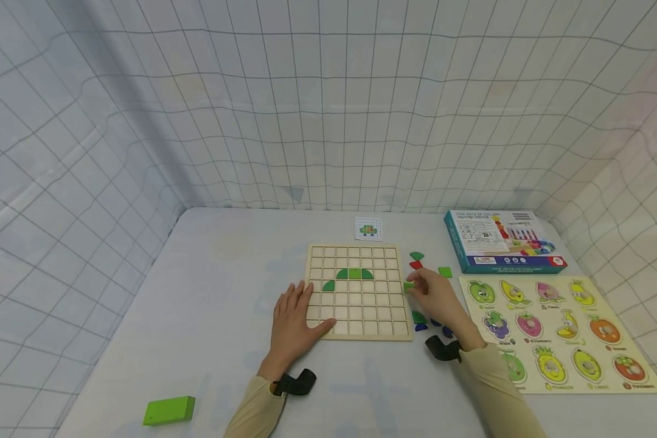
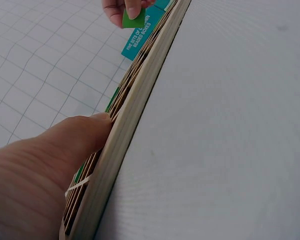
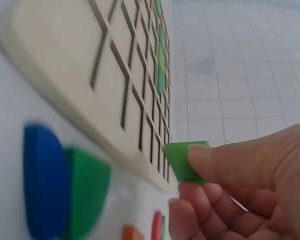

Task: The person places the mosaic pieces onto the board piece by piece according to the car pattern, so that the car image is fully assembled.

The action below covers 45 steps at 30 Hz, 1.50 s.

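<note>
A wooden grid board (image 1: 361, 338) lies flat on the white table. In its cells sit a light green square (image 1: 354, 274) and several dark green quarter-round pieces (image 1: 328, 285). My left hand (image 1: 292, 322) rests on the board's left side with fingers spread, and the thumb (image 2: 90, 130) lies on the near edge in the left wrist view. Between thumb and fingertips, my right hand (image 1: 438, 298) pinches a light green square tile (image 3: 180, 162) by the board's right edge. Blue (image 3: 46, 182) and dark green (image 3: 90, 187) pieces lie beside the board in the right wrist view.
A small pattern card (image 1: 368, 230) lies behind the board. Loose red (image 1: 416, 264) and green (image 1: 444, 272) pieces lie to the right. Beyond them are a boxed bead set (image 1: 504, 240) and a fruit puzzle board (image 1: 566, 359). A green block (image 1: 168, 410) lies at front left.
</note>
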Each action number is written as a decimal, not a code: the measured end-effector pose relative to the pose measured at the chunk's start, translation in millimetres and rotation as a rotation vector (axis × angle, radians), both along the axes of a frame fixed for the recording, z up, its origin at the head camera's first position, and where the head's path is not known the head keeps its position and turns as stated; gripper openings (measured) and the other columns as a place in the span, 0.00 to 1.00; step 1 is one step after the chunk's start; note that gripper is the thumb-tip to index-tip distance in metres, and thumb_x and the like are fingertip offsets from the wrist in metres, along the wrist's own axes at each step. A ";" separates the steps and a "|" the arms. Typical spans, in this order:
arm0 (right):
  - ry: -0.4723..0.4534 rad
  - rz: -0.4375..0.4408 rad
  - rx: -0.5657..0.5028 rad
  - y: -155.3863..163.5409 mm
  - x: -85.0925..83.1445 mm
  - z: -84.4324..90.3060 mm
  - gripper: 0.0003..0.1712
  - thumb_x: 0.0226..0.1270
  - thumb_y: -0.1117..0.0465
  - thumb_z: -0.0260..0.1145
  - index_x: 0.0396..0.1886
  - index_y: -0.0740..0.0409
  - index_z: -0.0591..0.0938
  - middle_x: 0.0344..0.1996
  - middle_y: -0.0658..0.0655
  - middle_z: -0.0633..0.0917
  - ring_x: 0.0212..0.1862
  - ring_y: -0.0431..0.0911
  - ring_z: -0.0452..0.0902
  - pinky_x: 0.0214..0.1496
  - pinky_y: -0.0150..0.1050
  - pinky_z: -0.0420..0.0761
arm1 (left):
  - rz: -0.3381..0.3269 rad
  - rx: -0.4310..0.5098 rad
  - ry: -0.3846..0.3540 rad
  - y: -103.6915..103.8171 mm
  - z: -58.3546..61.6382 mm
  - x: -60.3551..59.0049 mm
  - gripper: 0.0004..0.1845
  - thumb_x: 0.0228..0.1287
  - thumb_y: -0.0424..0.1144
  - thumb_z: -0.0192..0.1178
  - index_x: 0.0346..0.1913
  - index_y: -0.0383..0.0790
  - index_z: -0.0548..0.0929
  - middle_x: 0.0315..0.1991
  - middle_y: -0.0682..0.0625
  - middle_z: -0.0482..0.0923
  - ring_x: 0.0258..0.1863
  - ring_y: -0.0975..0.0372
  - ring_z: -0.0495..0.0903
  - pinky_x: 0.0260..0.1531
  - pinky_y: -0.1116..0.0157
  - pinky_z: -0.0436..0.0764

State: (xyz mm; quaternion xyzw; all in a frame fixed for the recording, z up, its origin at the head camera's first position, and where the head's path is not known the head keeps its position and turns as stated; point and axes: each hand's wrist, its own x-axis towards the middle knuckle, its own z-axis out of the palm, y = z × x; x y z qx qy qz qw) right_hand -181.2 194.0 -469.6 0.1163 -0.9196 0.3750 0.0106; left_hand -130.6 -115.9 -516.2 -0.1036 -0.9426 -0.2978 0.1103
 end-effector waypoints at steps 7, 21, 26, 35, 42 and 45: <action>0.100 0.088 -0.087 -32.3 -2.5 -2.3 0.07 0.57 0.69 0.69 0.35 0.60 0.81 0.27 0.49 0.78 0.29 0.42 0.72 0.31 0.36 0.75 | 0.000 -0.004 -0.001 -0.3 0.7 0.2 0.47 0.53 0.60 0.65 0.71 0.37 0.63 0.70 0.39 0.58 0.70 0.47 0.49 0.66 0.47 0.48; 0.072 0.182 -0.103 -96.5 -14.8 5.5 0.03 0.58 0.68 0.70 0.32 0.58 0.84 0.26 0.47 0.81 0.29 0.41 0.74 0.32 0.36 0.76 | -0.002 0.013 0.016 0.1 0.8 1.3 0.47 0.53 0.60 0.66 0.70 0.36 0.63 0.69 0.38 0.58 0.70 0.46 0.50 0.66 0.47 0.48; 0.035 0.165 -0.108 -108.2 -17.4 3.3 0.03 0.58 0.68 0.69 0.31 0.58 0.83 0.24 0.46 0.80 0.28 0.41 0.73 0.32 0.36 0.75 | -0.010 0.011 0.022 0.5 0.7 1.8 0.47 0.54 0.60 0.65 0.70 0.36 0.63 0.69 0.38 0.58 0.70 0.46 0.50 0.66 0.47 0.48; 0.006 0.143 -0.058 -117.1 -21.3 -1.7 0.03 0.59 0.65 0.70 0.31 0.54 0.83 0.23 0.44 0.79 0.27 0.39 0.72 0.30 0.35 0.74 | -0.002 0.008 0.017 0.0 0.3 1.7 0.47 0.54 0.60 0.65 0.70 0.36 0.63 0.69 0.39 0.58 0.70 0.47 0.49 0.66 0.48 0.47; 0.007 0.133 -0.021 -117.2 -23.3 -3.4 0.03 0.59 0.66 0.69 0.32 0.54 0.83 0.25 0.45 0.80 0.29 0.39 0.73 0.32 0.36 0.74 | 0.002 0.000 0.016 -0.4 -0.7 0.8 0.47 0.53 0.61 0.65 0.70 0.36 0.63 0.69 0.39 0.58 0.70 0.47 0.49 0.66 0.49 0.47; 0.012 0.145 0.010 -116.1 -23.9 -3.6 0.05 0.58 0.67 0.69 0.34 0.55 0.84 0.29 0.47 0.80 0.31 0.41 0.73 0.35 0.37 0.74 | 0.000 0.002 0.013 -0.3 -0.6 0.7 0.47 0.54 0.60 0.65 0.70 0.36 0.63 0.70 0.39 0.58 0.71 0.47 0.49 0.66 0.49 0.47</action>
